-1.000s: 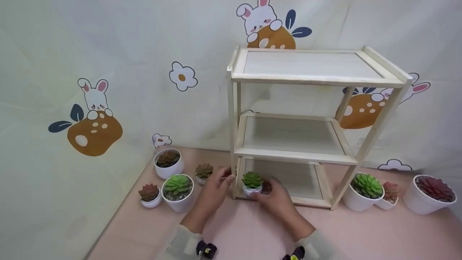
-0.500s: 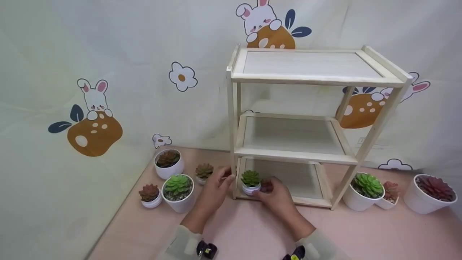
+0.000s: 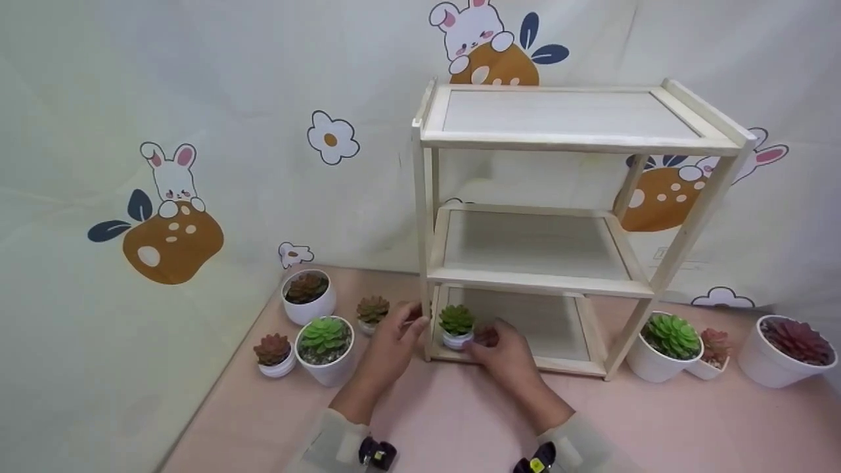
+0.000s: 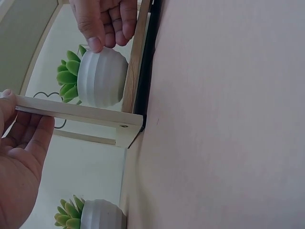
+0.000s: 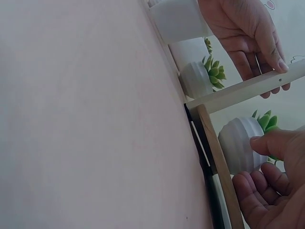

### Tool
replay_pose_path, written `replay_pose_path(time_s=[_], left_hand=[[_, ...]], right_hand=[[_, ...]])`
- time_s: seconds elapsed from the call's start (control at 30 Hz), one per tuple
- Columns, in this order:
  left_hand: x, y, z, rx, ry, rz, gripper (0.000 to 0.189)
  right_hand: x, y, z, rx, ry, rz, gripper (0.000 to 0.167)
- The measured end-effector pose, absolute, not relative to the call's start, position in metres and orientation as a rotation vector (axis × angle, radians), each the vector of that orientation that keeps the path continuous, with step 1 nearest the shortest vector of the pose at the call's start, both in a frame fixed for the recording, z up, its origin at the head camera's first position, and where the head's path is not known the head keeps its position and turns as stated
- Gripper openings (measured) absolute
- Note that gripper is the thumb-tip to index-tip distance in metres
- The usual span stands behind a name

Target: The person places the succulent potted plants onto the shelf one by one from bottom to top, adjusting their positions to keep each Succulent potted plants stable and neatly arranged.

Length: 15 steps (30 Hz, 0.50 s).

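Just beside the green succulent (image 3: pixel 456 323) stands a shelf post (image 3: pixel 422 223) — potted succulents (image 3: pixel 325 351) beyond.

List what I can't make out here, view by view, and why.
Head: lower right of the small potted brownish succulent, hidden behind the left hand.
Head: left side of the small potted pink succulent, behind a larger round white pot.
Left wrist: rest of the white ribbed pot at the bottom, cut off by the frame's edge.
Right wrist: part of the green succulent, behind the right hand.
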<state>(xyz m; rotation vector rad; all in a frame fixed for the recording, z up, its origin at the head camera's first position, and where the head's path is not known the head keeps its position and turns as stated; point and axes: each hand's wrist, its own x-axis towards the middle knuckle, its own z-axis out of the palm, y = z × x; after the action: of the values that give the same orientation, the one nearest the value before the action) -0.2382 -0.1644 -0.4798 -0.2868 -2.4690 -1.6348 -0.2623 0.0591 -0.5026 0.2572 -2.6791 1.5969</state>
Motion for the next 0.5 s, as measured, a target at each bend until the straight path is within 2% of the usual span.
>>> replay_pose_path(time_s=[0.5], left_hand=[[-0.2379, -0.1653, -0.4802, -0.301, -2.474, -1.621, 0.044]], right_hand=[[-0.2631, 0.0575, -0.5027, 0.269, -2.664, 1.593, 0.021]])
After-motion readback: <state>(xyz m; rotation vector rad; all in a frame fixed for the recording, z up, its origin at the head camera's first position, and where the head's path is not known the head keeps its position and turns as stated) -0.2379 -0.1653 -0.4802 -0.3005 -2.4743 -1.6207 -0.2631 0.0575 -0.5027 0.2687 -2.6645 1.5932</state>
